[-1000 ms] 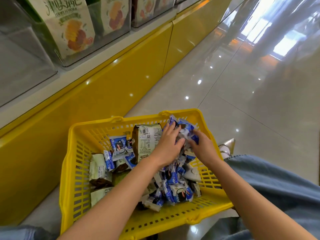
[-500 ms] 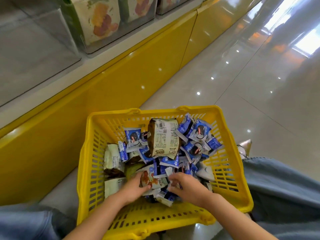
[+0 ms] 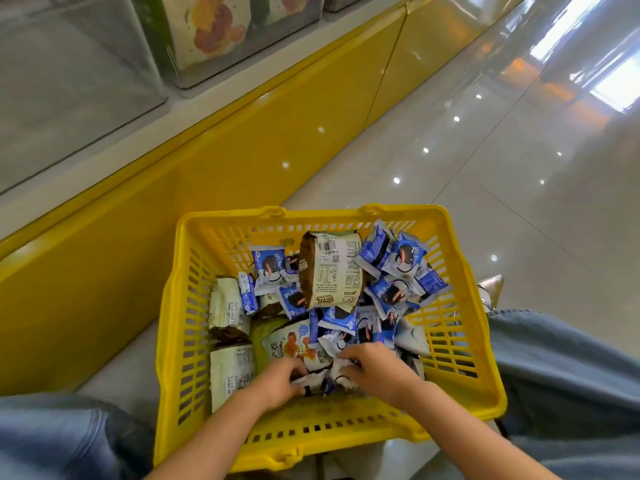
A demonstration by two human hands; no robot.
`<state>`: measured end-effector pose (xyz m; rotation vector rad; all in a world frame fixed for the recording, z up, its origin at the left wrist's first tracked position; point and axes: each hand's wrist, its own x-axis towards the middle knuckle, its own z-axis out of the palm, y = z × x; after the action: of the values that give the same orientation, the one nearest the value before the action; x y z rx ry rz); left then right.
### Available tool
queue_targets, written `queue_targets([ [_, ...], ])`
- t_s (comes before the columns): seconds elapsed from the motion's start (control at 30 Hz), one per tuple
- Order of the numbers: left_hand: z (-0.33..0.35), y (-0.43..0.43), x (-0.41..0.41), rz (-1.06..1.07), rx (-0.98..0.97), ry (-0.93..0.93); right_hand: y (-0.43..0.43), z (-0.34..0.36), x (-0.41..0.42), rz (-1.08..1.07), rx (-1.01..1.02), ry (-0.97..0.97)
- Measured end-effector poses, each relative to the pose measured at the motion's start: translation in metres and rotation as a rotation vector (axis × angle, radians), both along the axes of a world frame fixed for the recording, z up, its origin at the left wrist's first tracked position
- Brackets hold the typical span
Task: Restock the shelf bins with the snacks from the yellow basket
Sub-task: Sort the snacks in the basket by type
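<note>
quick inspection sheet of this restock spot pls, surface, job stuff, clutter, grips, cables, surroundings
surface: glossy tiled floor; the yellow basket is beside the yellow shelf base
job's things: the basket holds a heap of small blue packets, a big cream-and-brown bag on top, and cream packs along its left wall; clear shelf bins above, one with printed bags
clutter: nothing seen
grips: left hand and right hand both curl round small blue packets at the heap's near end
cables: nothing seen
surroundings: denim-clad legs either side of the basket, a shoe tip by its right wall
</note>
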<state>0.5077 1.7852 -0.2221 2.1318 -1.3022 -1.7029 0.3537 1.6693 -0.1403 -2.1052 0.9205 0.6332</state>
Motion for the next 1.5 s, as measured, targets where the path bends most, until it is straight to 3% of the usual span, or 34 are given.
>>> queue_targets([
  [0.2,0.027,-0.011,0.009,0.195,-0.231,0.031,-0.047,0.032,-0.039,-0.215,-0.110,-0.045],
  [0.33,0.059,-0.017,0.009,0.427,-0.282,0.215,-0.061,0.038,-0.051,-0.124,-0.218,0.184],
  [0.37,0.066,-0.019,0.006,0.448,-0.295,0.254,-0.059,0.039,-0.052,-0.126,-0.287,0.179],
  [0.43,0.079,-0.023,-0.002,0.484,-0.335,0.311,-0.049,0.044,-0.045,-0.219,-0.374,-0.010],
  [0.5,0.091,-0.027,-0.012,0.496,-0.389,0.337,-0.035,0.050,-0.033,-0.317,-0.240,-0.240],
  [0.6,0.102,-0.031,-0.027,0.494,-0.478,0.337,-0.011,0.055,-0.015,-0.355,0.101,-0.330],
  [0.73,0.102,-0.027,-0.030,0.519,-0.527,0.323,-0.005,0.049,-0.013,-0.399,0.119,-0.376],
  [0.8,0.094,-0.028,-0.018,0.577,-0.536,0.208,-0.013,0.047,-0.021,-0.485,0.048,-0.366],
  [0.9,0.075,-0.032,0.021,0.720,-0.568,-0.150,-0.037,0.044,-0.034,-0.607,-0.100,-0.334],
  [1.0,0.055,-0.034,0.063,0.702,-0.486,-0.487,-0.057,0.039,-0.040,-0.571,-0.251,-0.219],
  [1.1,0.038,-0.037,0.088,0.544,-0.372,-0.605,-0.059,0.038,-0.031,-0.486,-0.513,-0.205],
  [1.23,0.032,-0.053,0.106,0.375,-0.309,-0.689,-0.043,0.051,0.013,-0.274,-0.512,-0.449],
  [1.3,0.034,-0.064,0.110,0.381,-0.297,-0.620,-0.034,0.052,0.044,-0.146,-0.407,-0.493],
  [1.37,0.036,-0.076,0.110,0.502,-0.306,-0.379,-0.024,0.047,0.076,-0.080,-0.266,-0.495],
  [1.43,0.039,-0.087,0.104,0.686,-0.312,-0.096,-0.013,0.038,0.103,-0.059,-0.127,-0.439],
  [1.5,0.040,-0.095,0.102,0.797,-0.302,-0.033,-0.007,0.023,0.122,-0.023,-0.064,-0.327],
])
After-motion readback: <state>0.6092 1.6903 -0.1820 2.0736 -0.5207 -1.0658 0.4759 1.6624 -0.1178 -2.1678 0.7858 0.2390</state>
